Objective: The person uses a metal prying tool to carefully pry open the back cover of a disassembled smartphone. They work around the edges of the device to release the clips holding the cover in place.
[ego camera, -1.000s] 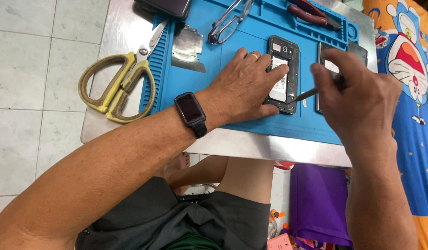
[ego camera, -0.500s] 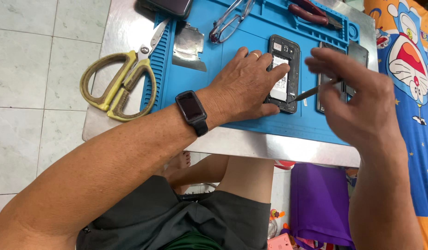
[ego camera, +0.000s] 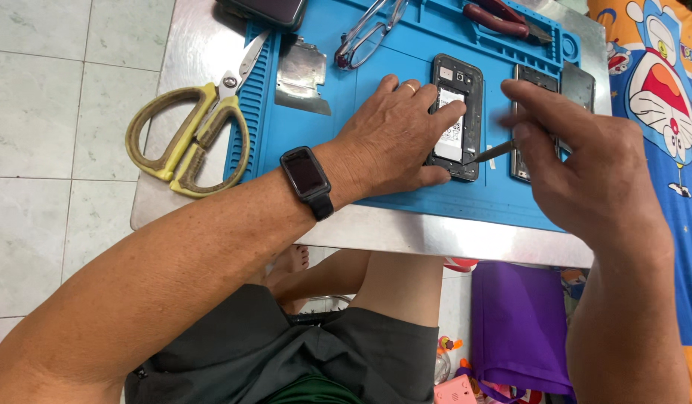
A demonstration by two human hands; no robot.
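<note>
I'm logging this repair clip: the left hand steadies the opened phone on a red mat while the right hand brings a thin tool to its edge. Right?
Not quite: the mat is blue, not red, as the head view shows. The left hand steadies the opened phone while the right hand brings a thin tool to its edge.

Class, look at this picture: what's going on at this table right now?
A person works on an opened phone lying on a blue mat. The left hand presses it down while the right hand holds a thin tool with its tip at the phone's edge. Yellow scissors, glasses and a metal plate lie nearby.
</note>
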